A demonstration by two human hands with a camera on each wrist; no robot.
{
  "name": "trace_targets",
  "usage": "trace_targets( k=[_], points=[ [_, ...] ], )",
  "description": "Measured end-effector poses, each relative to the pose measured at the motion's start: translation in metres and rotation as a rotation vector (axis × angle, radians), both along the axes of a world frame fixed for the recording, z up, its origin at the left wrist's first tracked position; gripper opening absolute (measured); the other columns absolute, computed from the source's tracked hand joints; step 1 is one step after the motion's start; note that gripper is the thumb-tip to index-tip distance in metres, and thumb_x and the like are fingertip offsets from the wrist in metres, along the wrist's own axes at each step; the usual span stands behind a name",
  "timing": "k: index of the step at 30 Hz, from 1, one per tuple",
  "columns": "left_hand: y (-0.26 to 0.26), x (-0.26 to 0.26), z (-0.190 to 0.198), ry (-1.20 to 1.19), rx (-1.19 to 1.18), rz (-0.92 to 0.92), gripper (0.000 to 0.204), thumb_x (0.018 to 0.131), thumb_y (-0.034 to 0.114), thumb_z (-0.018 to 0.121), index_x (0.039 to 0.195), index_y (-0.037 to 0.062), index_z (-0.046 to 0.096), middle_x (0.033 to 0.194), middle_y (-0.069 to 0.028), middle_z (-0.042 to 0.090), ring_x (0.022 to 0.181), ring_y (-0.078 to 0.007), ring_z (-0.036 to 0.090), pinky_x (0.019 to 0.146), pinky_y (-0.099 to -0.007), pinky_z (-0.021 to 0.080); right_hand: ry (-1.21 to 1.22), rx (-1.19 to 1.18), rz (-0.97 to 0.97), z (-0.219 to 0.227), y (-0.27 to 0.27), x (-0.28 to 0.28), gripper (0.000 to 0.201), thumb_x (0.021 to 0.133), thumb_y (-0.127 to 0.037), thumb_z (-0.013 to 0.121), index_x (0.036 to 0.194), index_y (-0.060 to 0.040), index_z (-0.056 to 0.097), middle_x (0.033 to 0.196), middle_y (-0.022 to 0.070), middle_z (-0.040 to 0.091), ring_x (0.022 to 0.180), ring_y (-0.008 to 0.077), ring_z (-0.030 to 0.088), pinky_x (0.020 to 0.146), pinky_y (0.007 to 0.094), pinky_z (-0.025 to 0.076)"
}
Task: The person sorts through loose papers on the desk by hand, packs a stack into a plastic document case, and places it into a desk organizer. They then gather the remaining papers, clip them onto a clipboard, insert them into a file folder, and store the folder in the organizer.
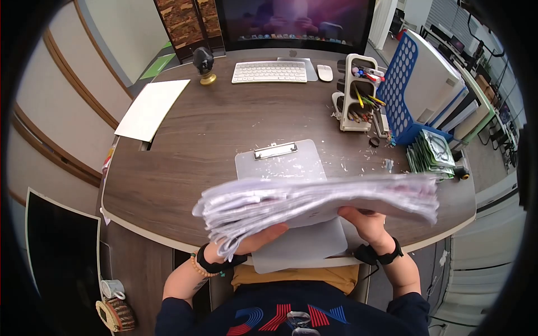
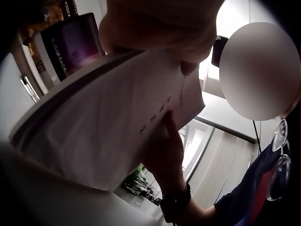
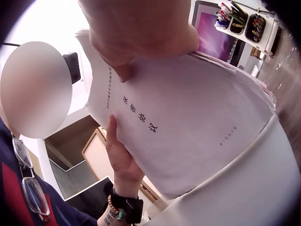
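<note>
A thick stack of white papers [image 1: 319,199] is held up over the near part of the desk, its layered edges facing the head camera. My left hand [image 1: 260,238] grips the stack's near left side, thumb along the face turned toward me. On the right, my right hand [image 1: 364,224] grips the near edge, thumb on the same face. Printed characters show on the front sheet [image 3: 178,127] in the right wrist view. Under the stack lie a clear clipboard [image 1: 280,162] with a metal clip and a translucent sheet [image 1: 302,249] at the desk edge. The fingers behind the stack are hidden.
White scraps are scattered on the desk [image 1: 185,162]. A keyboard [image 1: 269,72], mouse [image 1: 324,73] and monitor [image 1: 297,25] stand at the back. To the right are a pen organizer [image 1: 357,92], blue file holder [image 1: 399,84] and green packets [image 1: 430,154]. A white board [image 1: 152,110] lies back left.
</note>
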State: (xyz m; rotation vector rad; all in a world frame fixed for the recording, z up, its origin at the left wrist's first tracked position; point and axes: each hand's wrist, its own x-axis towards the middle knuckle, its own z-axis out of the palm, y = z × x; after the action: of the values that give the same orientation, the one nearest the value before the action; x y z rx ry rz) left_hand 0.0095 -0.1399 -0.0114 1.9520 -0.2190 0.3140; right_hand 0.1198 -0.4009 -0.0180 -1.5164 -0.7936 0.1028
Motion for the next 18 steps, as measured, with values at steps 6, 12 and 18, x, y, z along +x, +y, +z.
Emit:
trace_targets(
  k=[6, 12, 18],
  points=[
    [0.001, 0.012, -0.006, -0.322, -0.274, 0.085, 0.059, 0.081, 0.046, 0.074, 0.112, 0.0003, 0.055, 0.114, -0.0108, 0.058, 0.105, -0.0177, 0.054, 0.090, -0.0319, 0.045, -0.088, 0.211, -0.153, -0.003, -0.005, -0.008, 0.028, 0.076, 0.002, 0.072, 0.102, -0.0026, 0.062, 0.110, 0.0082, 0.061, 0.086, 0.0184, 0.059, 0.076, 0.0305, 0.048],
    [-0.012, 0.003, -0.014, -0.304, -0.305, 0.143, 0.075, 0.093, 0.068, 0.034, 0.123, 0.0000, 0.045, 0.129, -0.0119, 0.049, 0.113, -0.0195, 0.052, 0.093, -0.0333, 0.044, 0.073, 0.285, -0.022, 0.010, 0.003, -0.013, 0.061, 0.090, -0.056, 0.057, 0.113, -0.0004, 0.047, 0.104, 0.0114, 0.055, 0.096, 0.0209, 0.054, 0.086, 0.0341, 0.043],
    [-0.023, -0.009, -0.056, -0.429, -0.332, 0.274, 0.053, 0.102, 0.039, 0.030, 0.139, 0.0010, 0.032, 0.137, -0.0115, 0.041, 0.127, -0.0229, 0.041, 0.106, -0.0373, 0.030, -0.055, 0.359, -0.272, -0.003, 0.020, -0.016, 0.038, 0.095, -0.032, 0.057, 0.111, 0.0021, 0.054, 0.112, 0.0110, 0.049, 0.096, 0.0152, 0.051, 0.081, 0.0264, 0.043]
  ],
)
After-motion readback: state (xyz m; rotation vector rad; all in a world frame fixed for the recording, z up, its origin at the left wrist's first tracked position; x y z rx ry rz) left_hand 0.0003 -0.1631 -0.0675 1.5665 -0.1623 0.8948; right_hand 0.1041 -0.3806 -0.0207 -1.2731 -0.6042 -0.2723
